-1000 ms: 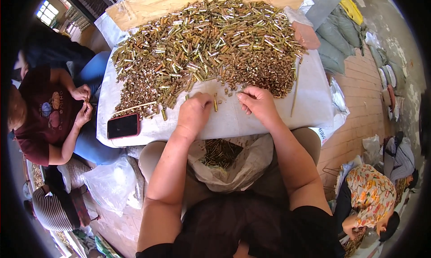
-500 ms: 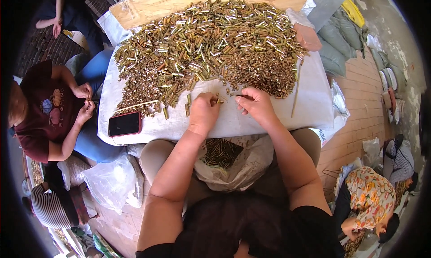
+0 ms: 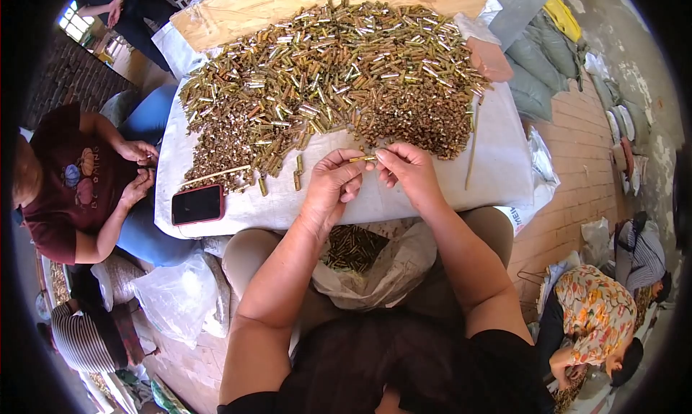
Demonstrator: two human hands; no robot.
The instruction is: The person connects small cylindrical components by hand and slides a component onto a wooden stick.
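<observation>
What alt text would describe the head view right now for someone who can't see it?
A person's left hand and right hand meet at a small brassy tube above a white-covered table. Beyond them spreads a large heap of small shiny pieces; a phone lies near the left edge, beside a seated co-worker.

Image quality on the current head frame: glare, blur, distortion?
Head view: fisheye warp, corners black; head view: window at upper left blown out, bright glints across the metal pile; head view: left hand and right hand look fairly sharp, fine detail on the held brass-coloured piece too small to judge.
</observation>
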